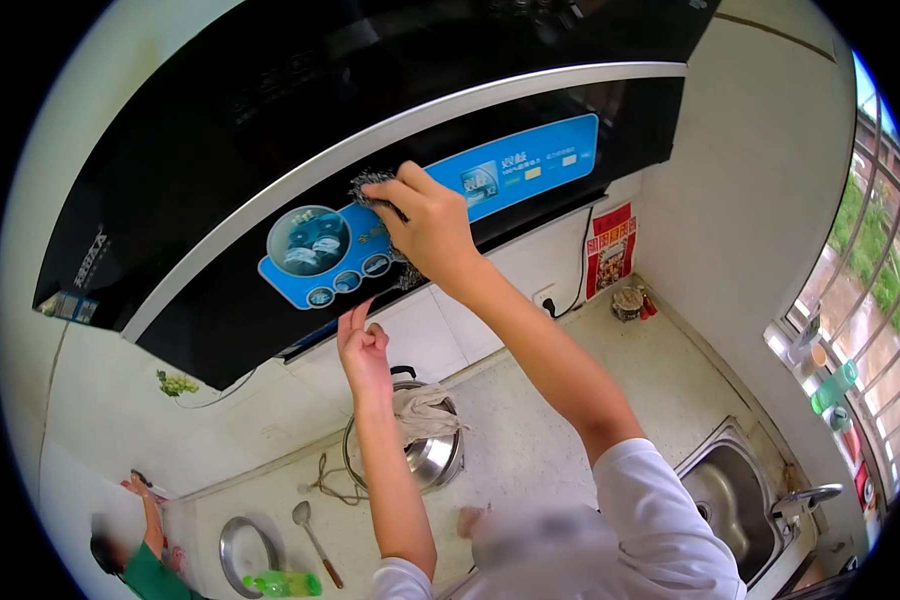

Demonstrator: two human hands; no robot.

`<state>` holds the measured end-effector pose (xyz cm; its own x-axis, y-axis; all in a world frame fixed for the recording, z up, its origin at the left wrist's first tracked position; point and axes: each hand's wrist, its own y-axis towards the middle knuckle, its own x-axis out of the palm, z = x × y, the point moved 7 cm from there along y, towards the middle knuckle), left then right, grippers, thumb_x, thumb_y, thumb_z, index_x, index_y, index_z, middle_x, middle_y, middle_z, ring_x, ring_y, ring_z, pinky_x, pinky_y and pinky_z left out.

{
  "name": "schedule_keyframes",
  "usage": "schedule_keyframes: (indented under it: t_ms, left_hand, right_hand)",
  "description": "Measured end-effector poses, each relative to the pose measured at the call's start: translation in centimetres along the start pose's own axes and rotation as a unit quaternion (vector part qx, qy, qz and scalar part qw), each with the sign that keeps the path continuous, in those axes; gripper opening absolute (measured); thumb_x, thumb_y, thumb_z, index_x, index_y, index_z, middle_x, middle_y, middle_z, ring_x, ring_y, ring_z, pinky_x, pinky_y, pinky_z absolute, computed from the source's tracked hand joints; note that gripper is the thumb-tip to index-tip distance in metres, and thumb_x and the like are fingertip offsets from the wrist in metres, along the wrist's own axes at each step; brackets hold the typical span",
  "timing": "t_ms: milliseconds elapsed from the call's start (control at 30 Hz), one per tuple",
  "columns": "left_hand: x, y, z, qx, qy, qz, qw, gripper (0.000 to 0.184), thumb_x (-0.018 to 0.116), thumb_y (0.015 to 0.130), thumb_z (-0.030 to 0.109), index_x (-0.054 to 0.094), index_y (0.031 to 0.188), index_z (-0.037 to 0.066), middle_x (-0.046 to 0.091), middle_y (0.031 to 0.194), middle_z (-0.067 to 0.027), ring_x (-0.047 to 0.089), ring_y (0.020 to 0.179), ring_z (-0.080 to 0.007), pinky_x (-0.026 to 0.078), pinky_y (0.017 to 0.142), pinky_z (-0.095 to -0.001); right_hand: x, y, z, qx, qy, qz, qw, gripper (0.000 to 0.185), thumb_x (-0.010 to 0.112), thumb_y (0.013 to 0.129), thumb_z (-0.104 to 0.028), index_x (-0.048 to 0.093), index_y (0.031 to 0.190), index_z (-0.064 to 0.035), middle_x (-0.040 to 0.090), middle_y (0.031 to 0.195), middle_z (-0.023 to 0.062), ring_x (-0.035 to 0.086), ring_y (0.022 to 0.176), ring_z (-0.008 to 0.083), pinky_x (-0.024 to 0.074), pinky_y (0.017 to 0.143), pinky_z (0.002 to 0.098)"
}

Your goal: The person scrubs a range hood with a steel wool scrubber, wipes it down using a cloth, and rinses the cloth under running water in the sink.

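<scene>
My right hand (429,222) is closed on a dark grey, shaggy cloth (373,187), pressed against the front of a black range hood (530,135). A fringe of the same cloth shows below the palm. Under it runs a blue label (430,190) with pictures and writing. My left hand (363,345) is raised near the hood's lower edge, a little below the cloth. Two of its fingers stretch upward, the others are bent, and nothing shows in them. Whether its fingertips touch the hood I cannot tell.
Below stand a lidded metal pot (435,460) with a cloth on top, a metal ring-shaped dish (247,550), a spatula (317,545) and a green bottle (282,584). A sink (730,490) lies right, beneath a barred window. Another person's green sleeve (150,572) shows lower left.
</scene>
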<state>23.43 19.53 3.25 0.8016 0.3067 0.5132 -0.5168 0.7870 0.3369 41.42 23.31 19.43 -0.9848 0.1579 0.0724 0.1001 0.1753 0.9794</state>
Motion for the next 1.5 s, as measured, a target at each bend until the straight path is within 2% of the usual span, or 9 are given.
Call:
schedule_keyframes:
  t_ms: [200,400,533,633,800,1000,1200,1400,1500]
  left_hand:
    - [0.3,-0.4,0.8,-0.002,0.029,-0.016,0.999,0.055,0.037,0.061,0.001,0.046,0.115,-0.003,0.051,0.126,-0.0151,0.037,0.057,-0.0111,0.032,0.054,-0.0202]
    - [0.0,-0.6,0.4,-0.011,0.025,-0.032,0.999,0.054,0.037,0.061,0.001,0.046,0.114,-0.003,0.048,0.13,-0.015,0.037,0.059,-0.0114,0.033,0.057,-0.0206]
    - [0.6,-0.8,1.2,-0.024,0.018,-0.045,0.999,0.05,0.04,0.063,0.003,0.048,0.113,-0.003,0.046,0.134,-0.0132,0.034,0.059,-0.0106,0.032,0.058,-0.02]
    - [0.4,-0.7,1.1,-0.047,0.001,-0.038,0.998,0.054,0.04,0.062,0.003,0.047,0.115,-0.003,0.048,0.132,-0.0135,0.034,0.058,-0.0105,0.032,0.058,-0.0198]
    - [-0.2,-0.2,0.5,-0.044,-0.012,-0.05,0.998,0.053,0.041,0.061,0.003,0.048,0.113,-0.003,0.049,0.13,-0.0133,0.035,0.058,-0.0102,0.032,0.056,-0.0194]
    - [0.3,-0.8,1.1,-0.036,-0.024,-0.047,0.998,0.053,0.04,0.06,0.003,0.048,0.112,-0.002,0.048,0.131,-0.0132,0.036,0.059,-0.0101,0.033,0.057,-0.0196]
    - [0.0,-0.3,0.5,-0.035,-0.03,-0.041,0.998,0.054,0.04,0.06,0.001,0.048,0.113,-0.001,0.048,0.13,-0.0126,0.035,0.06,-0.0106,0.032,0.058,-0.0199]
    - [0.3,-0.8,0.7,-0.035,-0.022,-0.042,0.998,0.053,0.039,0.062,0.001,0.047,0.114,-0.002,0.047,0.132,-0.0134,0.035,0.061,-0.0105,0.032,0.058,-0.0199]
    - [0.4,-0.7,0.7,-0.032,-0.029,-0.043,0.998,0.054,0.038,0.063,0.001,0.047,0.116,-0.002,0.045,0.133,-0.0141,0.036,0.061,-0.0106,0.033,0.059,-0.0197]
  right_hand:
    - [-7.1,2.1,5.6,0.106,0.001,0.216,0.971,0.011,0.068,0.073,0.001,0.064,0.084,-0.0003,0.058,0.078,0.0122,0.059,0.067,0.0244,0.046,0.058,0.0319]
    - [-4.0,0.1,3.0,0.035,-0.02,0.084,0.996,0.015,0.071,0.071,0.001,0.064,0.084,-0.0007,0.057,0.073,0.0115,0.058,0.067,0.0264,0.0456,0.061,0.031]
    - [-11.2,1.7,10.3,0.072,-0.049,0.26,0.962,0.01,0.067,0.075,-0.003,0.064,0.084,0.0012,0.063,0.079,0.0125,0.061,0.069,0.0247,0.047,0.063,0.0305]
    - [-11.6,1.9,10.2,0.108,-0.043,0.284,0.952,0.009,0.067,0.075,-0.003,0.064,0.083,0.0008,0.063,0.078,0.0129,0.061,0.07,0.0255,0.0471,0.064,0.0311]
    - [-5.0,1.3,3.6,0.071,-0.039,0.094,0.992,0.016,0.07,0.07,0.001,0.064,0.085,-0.0024,0.06,0.079,0.0119,0.059,0.07,0.027,0.0462,0.063,0.0309]
    - [-11.2,0.4,9.2,0.075,-0.09,0.227,0.967,0.01,0.066,0.075,-0.001,0.062,0.083,-0.0015,0.059,0.078,0.0143,0.059,0.072,0.0296,0.0466,0.062,0.0349]
    - [-3.5,-2.0,3.9,0.024,-0.049,-0.001,0.999,0.014,0.068,0.072,0.003,0.063,0.083,-0.0042,0.06,0.078,0.0099,0.06,0.07,0.0252,0.0476,0.063,0.0325]
    - [-9.3,-1.1,8.9,0.098,-0.072,0.231,0.965,0.01,0.064,0.075,0.002,0.06,0.084,-0.0012,0.06,0.081,0.0148,0.059,0.071,0.0308,0.047,0.064,0.0334]
    - [-4.0,-1.9,4.3,0.009,-0.031,0.102,0.994,0.014,0.068,0.074,0.0,0.059,0.085,-0.0008,0.06,0.081,0.0142,0.06,0.072,0.0308,0.0469,0.065,0.0327]
